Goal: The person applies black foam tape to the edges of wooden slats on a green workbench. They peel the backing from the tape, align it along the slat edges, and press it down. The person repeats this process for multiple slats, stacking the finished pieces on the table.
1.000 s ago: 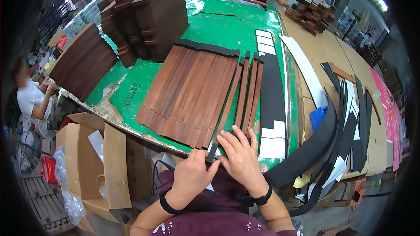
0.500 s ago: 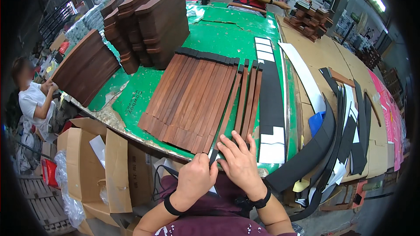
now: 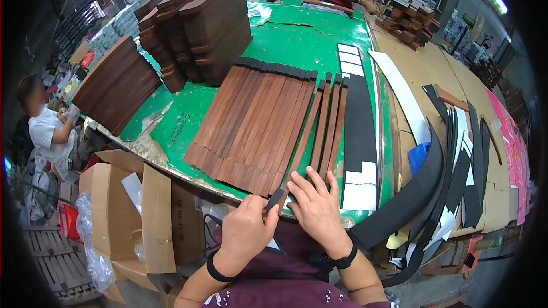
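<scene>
— Two hands on one thing, then. What is it?

— One long, thin wooden slat [image 3: 301, 137], reddish brown with a dark band at each end. It lies on the green table [image 3: 297, 39], slanting from the near edge up toward the far end of the row, in the gap between the fan of wooden slats [image 3: 251, 119] and three separate slats [image 3: 331, 125] just beside the black foam sheet [image 3: 358, 119].

— Where is it gripped?

— At its near, dark end, which juts just past the table's edge. The left hand [image 3: 246, 231] is curled shut around that tip, thumb on top. The right hand [image 3: 315, 208] lies with fingers spread and flat, fingertips pressing on the near ends of the separate slats and the table edge, touching the held slat's side.

— Anything different from a second ago?

— Hands have closed in toward the table; before, they sat a little lower and the right fingers were fanned more loosely. The slat has kept its slant.

— And around them?

— Stacks of dark wooden pieces [image 3: 200, 28] stand at the far left of the table, open cardboard boxes [image 3: 137, 211] below its edge, curved black foam strips [image 3: 422, 194] to the right. Another person [image 3: 48, 131] is off to the left.
</scene>
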### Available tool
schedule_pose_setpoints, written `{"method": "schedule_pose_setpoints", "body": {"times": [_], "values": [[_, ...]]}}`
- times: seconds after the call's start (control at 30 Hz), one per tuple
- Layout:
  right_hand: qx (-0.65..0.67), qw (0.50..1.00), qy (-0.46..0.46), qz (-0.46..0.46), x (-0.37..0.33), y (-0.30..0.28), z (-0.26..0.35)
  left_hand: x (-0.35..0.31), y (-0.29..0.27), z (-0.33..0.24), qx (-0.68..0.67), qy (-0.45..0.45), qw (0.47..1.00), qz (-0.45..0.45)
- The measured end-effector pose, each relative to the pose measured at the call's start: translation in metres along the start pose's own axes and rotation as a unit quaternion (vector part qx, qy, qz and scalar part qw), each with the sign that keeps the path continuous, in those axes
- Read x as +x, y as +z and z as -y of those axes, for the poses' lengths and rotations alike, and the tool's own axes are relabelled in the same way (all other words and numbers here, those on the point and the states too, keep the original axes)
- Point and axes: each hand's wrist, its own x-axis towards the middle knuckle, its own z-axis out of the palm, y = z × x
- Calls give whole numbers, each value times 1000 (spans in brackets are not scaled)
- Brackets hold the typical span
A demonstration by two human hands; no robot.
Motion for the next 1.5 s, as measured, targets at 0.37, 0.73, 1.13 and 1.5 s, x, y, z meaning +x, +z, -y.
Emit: {"method": "schedule_pose_setpoints", "body": {"times": [0.37,0.73,1.13,1.5], "values": [[6,1000,-1,-6,1,4,0,-11,21,4,22,-8,999,40],[12,1000,1,-10,1,4,0,-11,24,2,46,3,998,36],[6,1000,4,-13,0,4,1,-11,27,1,47,9,999,25],[9,1000,0,-15,0,5,1,-13,29,5,65,32,997,14]]}}
